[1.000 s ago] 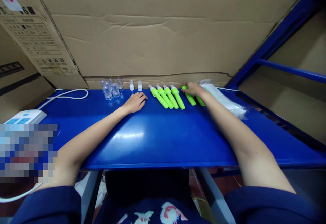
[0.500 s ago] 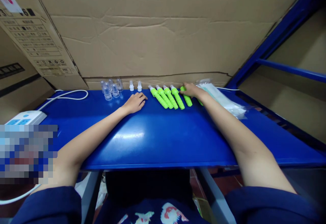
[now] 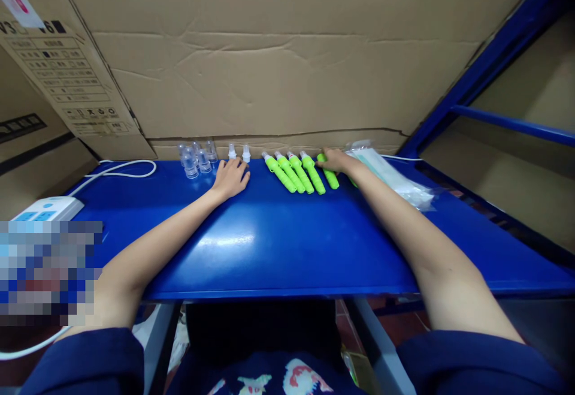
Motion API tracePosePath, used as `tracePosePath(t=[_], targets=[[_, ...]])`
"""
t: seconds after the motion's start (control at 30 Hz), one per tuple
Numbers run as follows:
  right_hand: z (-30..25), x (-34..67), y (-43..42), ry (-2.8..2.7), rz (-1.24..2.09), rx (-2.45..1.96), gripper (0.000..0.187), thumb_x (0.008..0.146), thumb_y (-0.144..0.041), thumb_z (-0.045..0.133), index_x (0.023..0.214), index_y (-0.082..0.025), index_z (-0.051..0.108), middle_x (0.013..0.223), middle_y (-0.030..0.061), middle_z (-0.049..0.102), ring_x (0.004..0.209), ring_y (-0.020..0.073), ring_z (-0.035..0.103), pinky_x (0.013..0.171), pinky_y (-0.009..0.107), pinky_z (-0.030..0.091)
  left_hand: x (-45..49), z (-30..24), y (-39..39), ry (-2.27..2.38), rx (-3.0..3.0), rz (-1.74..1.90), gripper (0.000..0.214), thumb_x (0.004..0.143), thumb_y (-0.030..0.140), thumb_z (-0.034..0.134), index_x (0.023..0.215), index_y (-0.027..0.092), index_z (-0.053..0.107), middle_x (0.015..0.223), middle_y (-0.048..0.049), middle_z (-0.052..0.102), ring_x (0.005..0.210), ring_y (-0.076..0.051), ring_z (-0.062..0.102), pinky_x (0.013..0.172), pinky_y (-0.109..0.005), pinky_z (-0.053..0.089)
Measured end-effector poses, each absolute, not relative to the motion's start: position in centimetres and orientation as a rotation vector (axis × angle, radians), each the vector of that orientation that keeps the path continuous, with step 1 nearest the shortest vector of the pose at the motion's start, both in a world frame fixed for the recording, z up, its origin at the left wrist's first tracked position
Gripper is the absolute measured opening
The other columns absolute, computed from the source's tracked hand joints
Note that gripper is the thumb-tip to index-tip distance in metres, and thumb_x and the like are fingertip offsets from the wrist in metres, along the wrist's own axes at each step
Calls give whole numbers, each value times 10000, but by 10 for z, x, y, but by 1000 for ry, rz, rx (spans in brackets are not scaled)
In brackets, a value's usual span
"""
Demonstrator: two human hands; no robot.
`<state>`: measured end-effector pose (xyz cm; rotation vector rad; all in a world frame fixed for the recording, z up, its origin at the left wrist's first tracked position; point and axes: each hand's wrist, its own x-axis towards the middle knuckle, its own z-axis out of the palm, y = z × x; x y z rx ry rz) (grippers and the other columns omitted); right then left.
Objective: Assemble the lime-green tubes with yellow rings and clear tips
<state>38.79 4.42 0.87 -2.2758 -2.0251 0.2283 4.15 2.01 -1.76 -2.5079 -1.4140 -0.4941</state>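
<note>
My left hand (image 3: 231, 178) lies on the table with its fingers apart and stretched forward. Its fingertips are just in front of two small white nozzle-like tips (image 3: 246, 153), and whether they touch the nearer one cannot be told. Over at the right, my right hand (image 3: 336, 160) has its fingers closed around the upper end of a green ribbed, pen-shaped tube (image 3: 331, 178). Several similar green tubes with clear-and-white tips (image 3: 294, 172) lie side by side to its left. A bit of another green piece (image 3: 353, 181) shows beneath my right wrist.
Several clear plastic caps (image 3: 191, 166) stand at the back left. A clear bag with pale flat contents (image 3: 406, 186) lies right of my right hand. A white power strip (image 3: 58, 205) and its cable (image 3: 130, 173) are at the left. Cardboard (image 3: 269, 83) walls the back.
My left hand has shifted left and a little forward, its fingers now at the white tips. The right hand stays at the same green tube.
</note>
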Motion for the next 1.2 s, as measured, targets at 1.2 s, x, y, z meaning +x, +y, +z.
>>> tracePosePath(t=[1.2], targets=[[7, 392, 48, -2082, 147, -2316, 561, 930, -411, 618, 1379, -92, 513, 1264, 240, 673, 748, 246, 740, 567, 290, 536, 31, -17, 27, -1344, -2464, -651, 271, 909, 177, 456, 1006, 189, 709, 1212, -134, 669, 1228, -322, 565, 1017, -562, 380]])
